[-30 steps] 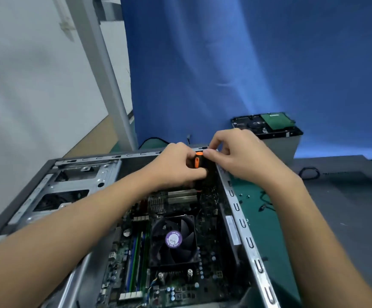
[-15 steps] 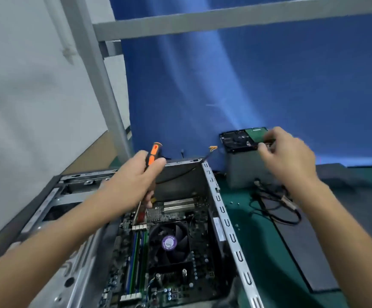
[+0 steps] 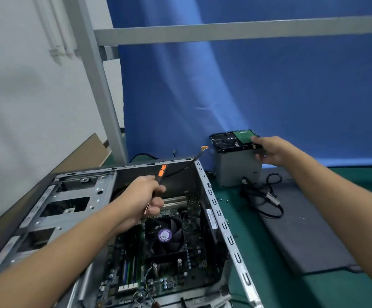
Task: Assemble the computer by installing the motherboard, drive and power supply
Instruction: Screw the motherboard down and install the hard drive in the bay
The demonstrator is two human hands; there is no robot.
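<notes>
Head view: right of centre, the right hand (image 3: 269, 150) pinches the right end of the drive (image 3: 229, 141), which lies flat atop the power supply (image 3: 236, 170), long axis left-right. Lower left, the left hand (image 3: 143, 196) grips a screwdriver (image 3: 161, 172) above the open case (image 3: 214, 205) holding the motherboard (image 3: 194, 252).

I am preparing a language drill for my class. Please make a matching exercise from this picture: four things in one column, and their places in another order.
1 screwdriver
2 hard drive
3 motherboard
4 power supply

a on the green mat, beside the case
b in the left hand
c inside the open case
d atop the power supply, held by the right hand

Pairs: 1-b, 2-d, 3-c, 4-a
</notes>
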